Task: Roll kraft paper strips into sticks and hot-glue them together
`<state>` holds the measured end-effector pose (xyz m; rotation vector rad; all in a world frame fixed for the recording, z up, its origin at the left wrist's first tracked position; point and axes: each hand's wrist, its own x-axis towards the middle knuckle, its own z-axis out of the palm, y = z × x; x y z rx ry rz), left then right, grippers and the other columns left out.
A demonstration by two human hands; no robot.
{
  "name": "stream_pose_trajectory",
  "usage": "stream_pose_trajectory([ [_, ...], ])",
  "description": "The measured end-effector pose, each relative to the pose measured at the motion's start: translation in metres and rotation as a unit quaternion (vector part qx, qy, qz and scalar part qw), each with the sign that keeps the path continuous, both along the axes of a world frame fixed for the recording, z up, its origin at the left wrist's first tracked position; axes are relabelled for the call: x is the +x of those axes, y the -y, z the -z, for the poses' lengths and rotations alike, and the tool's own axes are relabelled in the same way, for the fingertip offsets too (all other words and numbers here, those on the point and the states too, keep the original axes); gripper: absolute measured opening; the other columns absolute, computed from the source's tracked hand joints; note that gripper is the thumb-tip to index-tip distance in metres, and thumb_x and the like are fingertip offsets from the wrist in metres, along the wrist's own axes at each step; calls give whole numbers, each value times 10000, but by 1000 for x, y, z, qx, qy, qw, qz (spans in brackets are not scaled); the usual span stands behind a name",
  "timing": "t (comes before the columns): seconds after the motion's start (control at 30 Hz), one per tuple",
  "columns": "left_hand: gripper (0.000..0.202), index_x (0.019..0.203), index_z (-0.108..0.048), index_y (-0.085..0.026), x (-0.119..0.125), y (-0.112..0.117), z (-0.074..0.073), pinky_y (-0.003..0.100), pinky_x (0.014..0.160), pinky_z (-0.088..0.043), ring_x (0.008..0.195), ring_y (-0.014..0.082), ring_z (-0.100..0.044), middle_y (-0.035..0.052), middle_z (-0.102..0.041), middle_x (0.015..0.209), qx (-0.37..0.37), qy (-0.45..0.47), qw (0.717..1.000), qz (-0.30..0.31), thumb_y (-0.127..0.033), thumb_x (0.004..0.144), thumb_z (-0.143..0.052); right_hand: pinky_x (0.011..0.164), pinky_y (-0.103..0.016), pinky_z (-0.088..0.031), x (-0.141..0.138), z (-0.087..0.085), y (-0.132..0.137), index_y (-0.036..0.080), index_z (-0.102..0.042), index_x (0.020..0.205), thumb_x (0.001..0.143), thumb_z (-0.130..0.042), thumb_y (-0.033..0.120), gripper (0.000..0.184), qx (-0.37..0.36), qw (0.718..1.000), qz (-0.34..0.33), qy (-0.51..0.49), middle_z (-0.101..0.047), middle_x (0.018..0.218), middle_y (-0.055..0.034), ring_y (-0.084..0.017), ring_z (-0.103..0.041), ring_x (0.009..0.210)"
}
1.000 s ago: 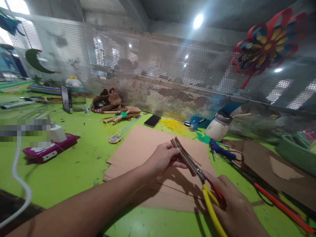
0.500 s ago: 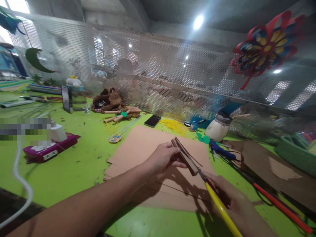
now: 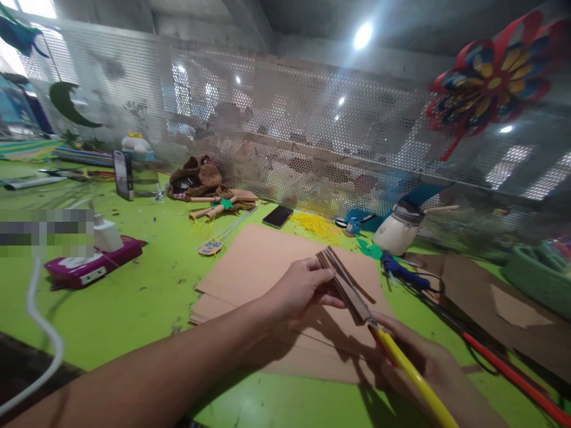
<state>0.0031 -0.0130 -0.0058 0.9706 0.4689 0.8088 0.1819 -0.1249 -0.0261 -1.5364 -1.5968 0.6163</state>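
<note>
My left hand [image 3: 312,288] pinches a narrow folded stack of brown paper [image 3: 341,291] between thumb and fingers. My right hand [image 3: 428,362] is closed round the yellow and red handles of a pair of scissors [image 3: 413,377]. The scissor blades lie along the right side of the paper stack, where a thin strip [image 3: 357,279] stands apart from it. Below both hands, several large sheets of tan paper [image 3: 259,255] lie layered on the green table [image 3: 165,333]. The fingers of my right hand are partly hidden by the handles.
To the right are a blue glue gun [image 3: 404,273], a white jar [image 3: 398,229], brown cardboard [image 3: 473,297] and a green basket [image 3: 535,276]. A black phone [image 3: 278,216] and yellow paper shreds [image 3: 316,226] lie behind the sheets. At left sits a purple power strip [image 3: 93,264] with a white cable.
Both hands, with the paper stack and scissors, have shifted slightly right and down in view. The blades lie farther along the paper, and the strip at its right edge stands out more.
</note>
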Motion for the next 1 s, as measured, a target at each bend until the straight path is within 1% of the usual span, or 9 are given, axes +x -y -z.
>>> stream_pose_trajectory([
  [0.1,63,811,-548,-100,0,0,0,253,602,-527,598,133,-637,74,-648,691,1,3,1000,1,-112,817,-487,614,-238,-543,1,3,1,174,-677,1066,633,-667,339,463,-22,999,4,-35,-703,911,-105,-236,-675,761],
  [0.23,54,819,-545,-107,0,1,-1,250,594,-522,608,135,-638,71,-649,705,2,7,1000,2,-138,817,-501,574,-254,-536,3,10,1,160,-667,1066,649,-677,383,473,-36,993,2,-109,-689,831,-103,-200,-656,635],
  [0.37,59,831,-543,-107,0,4,-3,247,587,-520,598,132,-634,68,-647,700,3,3,1000,-8,-131,820,-490,511,-272,-528,3,9,1,166,-677,1054,658,-688,405,462,-52,989,-3,-142,-670,772,-103,-190,-633,571],
  [0.5,60,829,-548,-107,1,6,-4,242,586,-520,596,128,-630,67,-647,706,7,6,1000,-7,-132,818,-494,529,-270,-536,-1,5,0,164,-691,1020,666,-689,375,412,-33,992,-7,-118,-672,750,-99,-198,-645,597],
  [0.63,51,816,-552,-108,1,7,-5,227,575,-518,601,124,-631,62,-644,709,9,14,1000,-4,-130,810,-506,574,-264,-551,-4,2,0,174,-698,1009,673,-668,366,388,-6,998,-3,-59,-699,795,-108,-222,-673,663],
  [0.77,70,803,-558,-104,1,8,-8,224,562,-518,590,121,-629,72,-646,728,5,10,1000,-9,-122,814,-491,584,-256,-558,-6,-2,0,194,-702,1006,669,-655,351,374,16,1000,6,-4,-713,771,-92,-228,-681,656],
  [1.0,57,817,-545,-106,1,7,-5,226,571,-522,592,123,-626,68,-640,702,13,2,1000,-11,-127,817,-493,582,-245,-552,-7,-3,1,186,-695,1019,660,-660,334,390,15,1000,6,-9,-709,784,-87,-227,-679,660],
])
